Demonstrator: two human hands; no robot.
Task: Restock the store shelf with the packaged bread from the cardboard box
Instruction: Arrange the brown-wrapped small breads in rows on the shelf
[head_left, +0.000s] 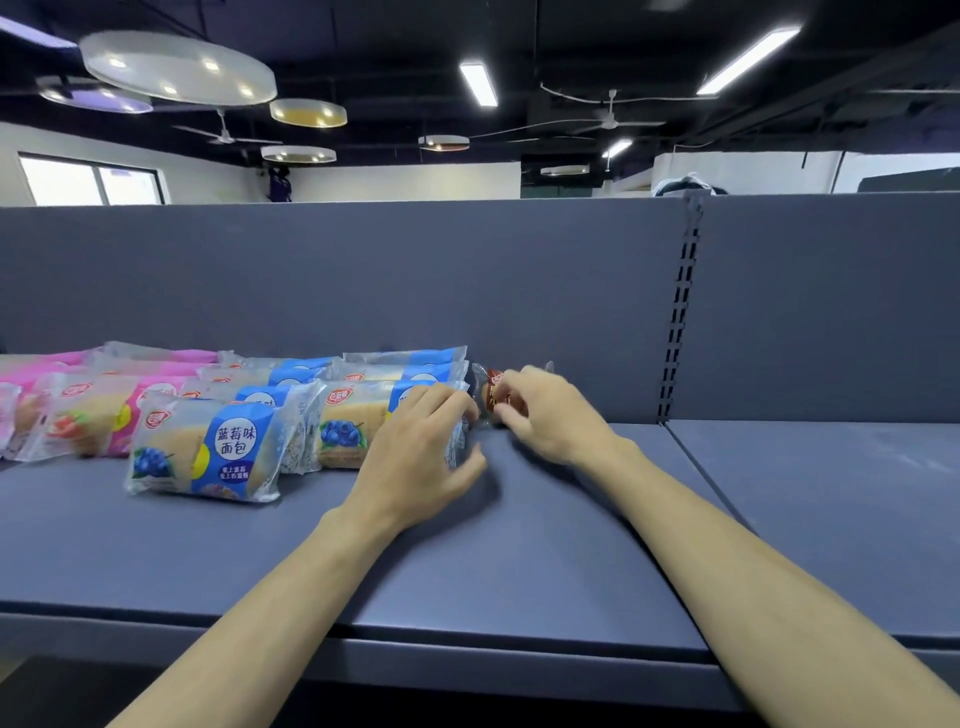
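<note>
Our two bare forearms are reaching in from the bottom edge, over the front lip of the grey shelf (519, 561). We are laying our left hand (415, 447) on the right end of a blueberry bread pack (358, 426), fingers curving over its top and thumb spreading out onto the shelf beside it. Our right hand (540, 415) is pinching a small brown-and-red wrapped pack (493, 395) with curled fingertips, just right of the blue row and close to the back panel (467, 280). That little pack is mostly hiding behind our fingers, so its print is not readable.

Moving left, more blue blueberry packs (291, 379) are lying in rows toward the back, and one blueberry pack (205, 452) is sitting forward of the others. Beyond them, pink strawberry packs (88, 415) are running to the left edge. A slotted upright (680, 312) is dividing this bay from the next.
</note>
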